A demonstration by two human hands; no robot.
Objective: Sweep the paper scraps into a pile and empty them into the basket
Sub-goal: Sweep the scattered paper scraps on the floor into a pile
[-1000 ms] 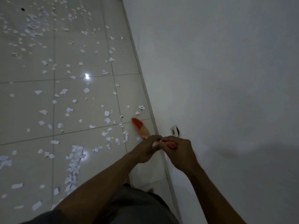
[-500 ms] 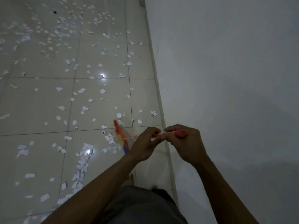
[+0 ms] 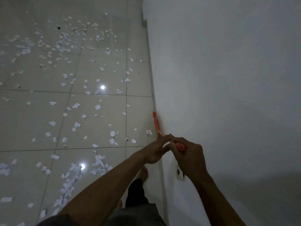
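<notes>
Both hands [image 3: 172,149] hold broom [image 3: 156,123], long axis along wall [image 3: 228,95], head pointing away

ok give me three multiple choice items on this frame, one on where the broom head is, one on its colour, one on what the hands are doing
1. Where is the broom head?
A. by the wall's base
B. mid-floor among the scraps
C. in a basket

2. What colour is the broom?
A. blue
B. orange-red
C. black

3. What state are the hands in?
A. both empty
B. only one grips
C. both on the broom handle

Key: 1 A, it lies against the skirting of the wall. 2 B, head and handle show orange-red. 3 C, the left hand and right hand close round the handle while paper scraps lie on the floor.
</notes>
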